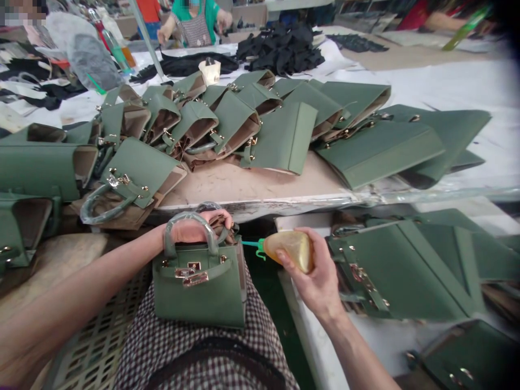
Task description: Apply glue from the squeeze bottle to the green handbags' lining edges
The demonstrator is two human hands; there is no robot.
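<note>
A small green handbag [195, 303] stands upright on my lap, on a checked apron [260, 336]. It has a plastic-wrapped handle [168, 238] and gold hardware on the front. Through that handle reaches my left hand [193, 230], its fingers closed on the bag's brown lining [227, 230] at the top right edge. My right hand [320, 276] grips a squeeze bottle [290, 246] of yellowish liquid. The bottle's green cap [259, 246] and thin nozzle point left at the bag's open side; whether the tip touches is unclear.
Several similar green handbags [284, 135] lie across the worktable ahead. More bags [418, 265] rest on a white surface at right. A plastic crate [97, 336] is at lower left. Behind are a pile of black pieces [280, 49] and a person [197, 24] in green.
</note>
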